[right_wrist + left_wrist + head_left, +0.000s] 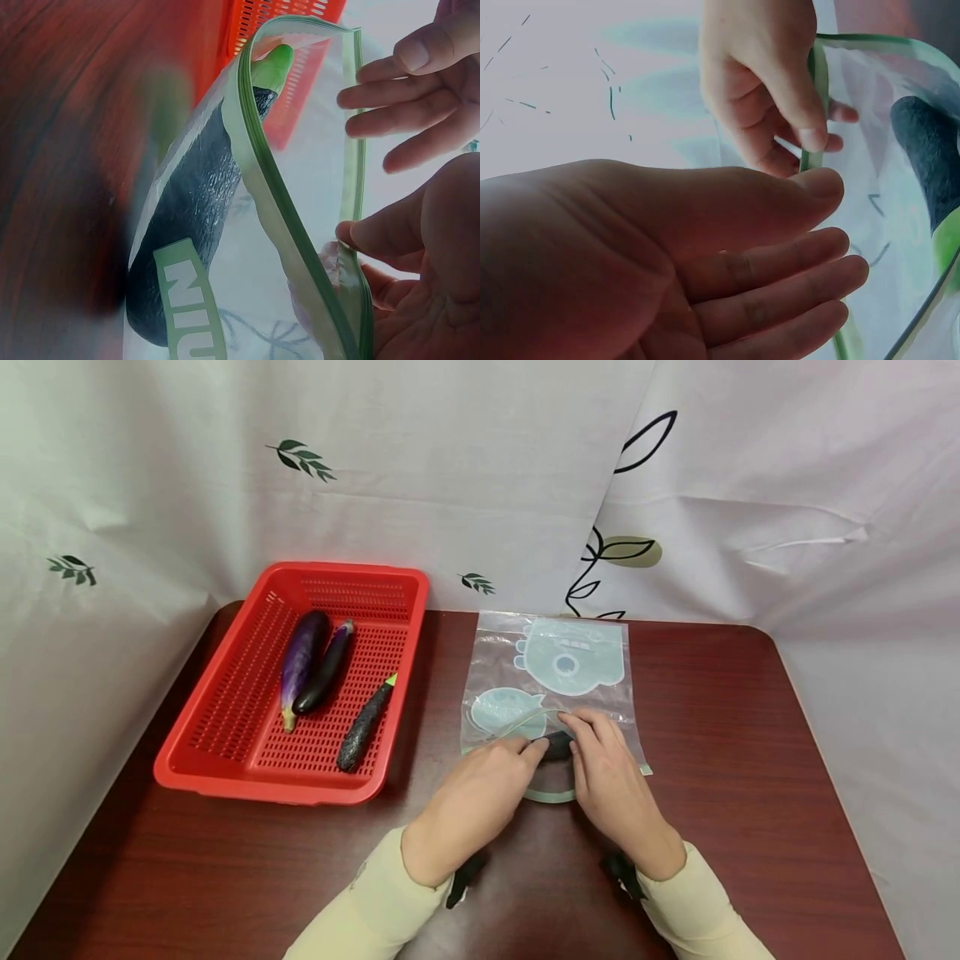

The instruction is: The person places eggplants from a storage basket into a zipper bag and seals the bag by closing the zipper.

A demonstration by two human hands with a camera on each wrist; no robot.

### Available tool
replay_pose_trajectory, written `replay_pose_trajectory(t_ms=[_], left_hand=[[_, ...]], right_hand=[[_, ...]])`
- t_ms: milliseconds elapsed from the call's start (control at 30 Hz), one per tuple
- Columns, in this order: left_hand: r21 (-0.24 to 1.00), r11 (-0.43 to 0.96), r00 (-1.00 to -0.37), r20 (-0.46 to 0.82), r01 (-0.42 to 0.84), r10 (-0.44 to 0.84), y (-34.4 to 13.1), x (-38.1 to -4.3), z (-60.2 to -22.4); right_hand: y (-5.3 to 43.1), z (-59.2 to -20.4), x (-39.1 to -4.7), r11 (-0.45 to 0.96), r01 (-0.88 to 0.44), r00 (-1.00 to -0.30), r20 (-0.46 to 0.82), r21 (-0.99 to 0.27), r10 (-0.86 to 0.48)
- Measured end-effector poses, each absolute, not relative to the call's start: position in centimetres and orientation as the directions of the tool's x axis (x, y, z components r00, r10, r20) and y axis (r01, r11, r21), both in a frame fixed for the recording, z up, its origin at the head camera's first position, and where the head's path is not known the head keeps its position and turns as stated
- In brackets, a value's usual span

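Note:
A clear zip bag with pale green cartoon prints and a green zip edge lies on the table, its mouth parted toward the person. Inside it is a dark, wrinkled, eggplant-like vegetable with a bright green end; in the head view both hands partly cover it. My right hand pinches the bag's rim between thumb and finger, as the right wrist view shows. Across the mouth, my left hand holds its fingers nearly straight, the fingertips overlapping the zip edge.
A red plastic basket stands at the left on the dark wooden table. Two purple eggplants lie in it, plus another dark wrinkled vegetable with a green tip. White patterned cloth hangs behind the table and at its sides.

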State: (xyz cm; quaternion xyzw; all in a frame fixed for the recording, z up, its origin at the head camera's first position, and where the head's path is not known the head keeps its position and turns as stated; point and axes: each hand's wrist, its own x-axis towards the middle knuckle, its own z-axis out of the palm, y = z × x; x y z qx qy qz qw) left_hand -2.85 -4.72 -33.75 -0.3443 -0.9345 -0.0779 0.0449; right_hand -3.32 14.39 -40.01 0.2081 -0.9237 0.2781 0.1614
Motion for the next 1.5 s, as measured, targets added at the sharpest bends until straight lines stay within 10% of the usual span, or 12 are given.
replay_pose_trajectory(t_ms=[1500], left_hand=[[0.357,0.835,-0.903,0.256,0.419,0.344,-14.2,-4.8,-31.6]], right_hand=[[14.4,-40.0,-3.5,0.753,-0.466,-0.868,0.405,-0.464,-0.288]])
